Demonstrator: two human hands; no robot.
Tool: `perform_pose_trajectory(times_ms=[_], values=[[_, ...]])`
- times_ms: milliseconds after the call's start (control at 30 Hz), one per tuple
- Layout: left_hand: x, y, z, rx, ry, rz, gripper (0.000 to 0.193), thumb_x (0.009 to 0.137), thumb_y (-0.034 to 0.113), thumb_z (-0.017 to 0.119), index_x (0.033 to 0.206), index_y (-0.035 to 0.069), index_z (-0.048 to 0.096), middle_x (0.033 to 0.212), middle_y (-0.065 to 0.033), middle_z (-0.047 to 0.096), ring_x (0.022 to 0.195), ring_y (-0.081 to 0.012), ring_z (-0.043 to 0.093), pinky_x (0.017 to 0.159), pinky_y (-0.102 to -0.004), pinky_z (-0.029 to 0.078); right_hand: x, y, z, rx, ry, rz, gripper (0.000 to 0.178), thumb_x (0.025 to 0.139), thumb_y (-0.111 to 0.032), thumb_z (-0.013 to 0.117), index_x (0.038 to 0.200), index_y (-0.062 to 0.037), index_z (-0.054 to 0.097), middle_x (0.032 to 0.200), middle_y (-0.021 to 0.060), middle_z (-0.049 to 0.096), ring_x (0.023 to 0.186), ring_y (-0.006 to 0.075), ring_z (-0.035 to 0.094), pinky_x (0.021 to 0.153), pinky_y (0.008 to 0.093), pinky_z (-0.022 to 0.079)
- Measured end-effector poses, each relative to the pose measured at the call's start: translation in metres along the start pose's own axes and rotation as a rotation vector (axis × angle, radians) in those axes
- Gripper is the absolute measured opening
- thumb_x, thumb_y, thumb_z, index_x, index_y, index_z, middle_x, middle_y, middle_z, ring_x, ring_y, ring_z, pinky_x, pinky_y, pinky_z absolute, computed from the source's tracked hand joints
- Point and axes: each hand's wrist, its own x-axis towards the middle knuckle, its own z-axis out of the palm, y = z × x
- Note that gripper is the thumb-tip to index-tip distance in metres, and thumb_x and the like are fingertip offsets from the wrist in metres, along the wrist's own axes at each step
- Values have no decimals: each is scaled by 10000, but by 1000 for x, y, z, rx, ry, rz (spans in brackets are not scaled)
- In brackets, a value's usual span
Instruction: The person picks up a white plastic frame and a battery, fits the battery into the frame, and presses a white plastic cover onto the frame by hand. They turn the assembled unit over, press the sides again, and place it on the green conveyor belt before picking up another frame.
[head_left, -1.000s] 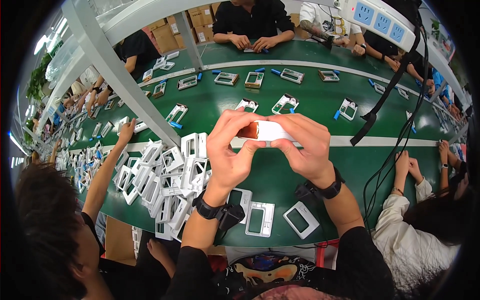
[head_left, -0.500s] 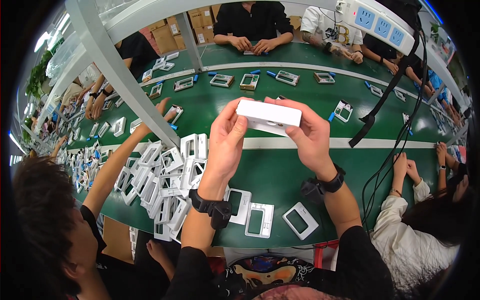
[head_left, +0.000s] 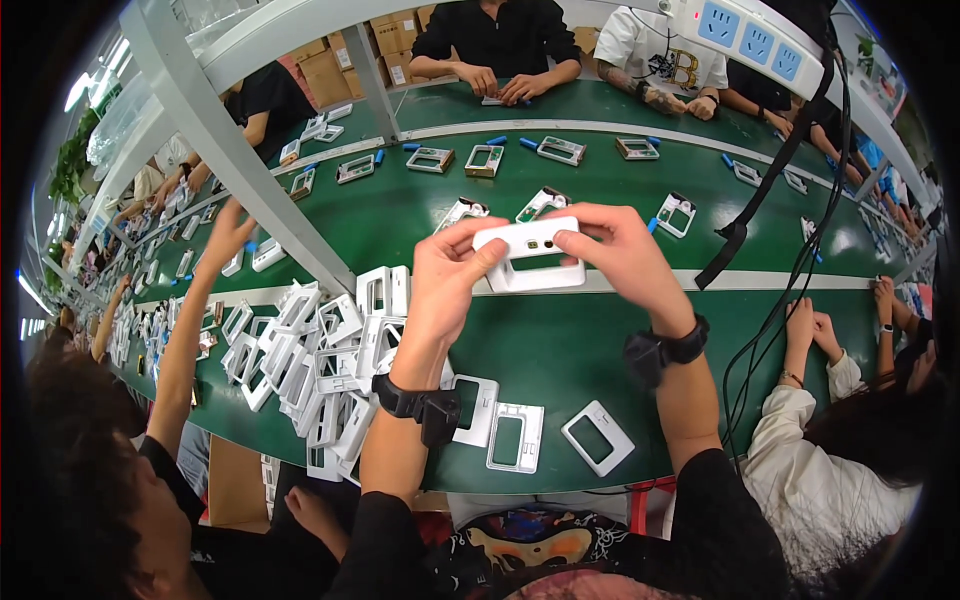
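Both hands hold one white plastic housing [head_left: 512, 274] with a rectangular window, raised above the green table near its middle rail. My left hand [head_left: 452, 272] grips its left end, thumb on the front face. At the other end, my right hand [head_left: 620, 255] pinches it, with the thumb beside small dark openings in the edge. Just beyond the housing lie two part-assembled frames, one [head_left: 543, 203] with a green board inside. Below my hands, white window frames rest on the table: one [head_left: 516, 438] beside another [head_left: 476, 408], and a third [head_left: 598, 438] to the right.
A large heap of white frames [head_left: 335, 360] lies left of my forearm. Part-assembled units with blue cylinders line the belt [head_left: 380, 215]. A metal post [head_left: 230, 150] rises at left; a power strip [head_left: 745, 40] and black cables [head_left: 790, 270] hang at right. Co-workers sit around.
The housing has turned in my hands, so its window and edge openings now show. It has come slightly lower. The left co-worker's arm has swung left, and units on the belt have shifted slightly left.
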Motion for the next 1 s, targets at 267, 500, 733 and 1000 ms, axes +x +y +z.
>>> perform_pose_trajectory(times_ms=[267, 500, 733, 1000], values=[[8, -5, -2, 340, 154, 85, 396, 896, 121, 678, 1247, -33, 579, 1163, -165, 661, 1089, -208, 629, 929, -337, 509, 21, 74, -98, -680, 307, 531, 281, 918, -183, 615, 999, 73, 699, 774, 41, 674, 794, 125, 627, 707, 277, 508], [2, 19, -4, 320, 211, 149, 355, 901, 87, 640, 1231, -30, 582, 1172, -171, 656, 1088, -211, 627, 916, -338, 511, 14, 138, -94, -360, 442, 503, 397, 898, -194, 638, 1193, 71, 614, 921, 134, 691, 723, 178, 658, 687, 313, 534], [-6, 34, 2, 337, 215, 191, 215, 923, 64, 611, 1110, -41, 631, 1027, -127, 703, 989, -169, 663, 903, -279, 495, 2, 53, -74, -816, 47, 267, 476, 820, -146, 714, 1248, 10, 577, 1029, 154, 687, 792, 198, 689, 727, 317, 550], [-9, 42, -3, 329, 235, 226, 164, 921, 60, 612, 1044, -40, 650, 955, -106, 709, 927, -145, 674, 857, -260, 505, -42, -1, 37, -936, -895, 257, 432, 751, -199, 757, 1132, -41, 629, 1016, 131, 684, 926, 299, 671, 790, 400, 541]])
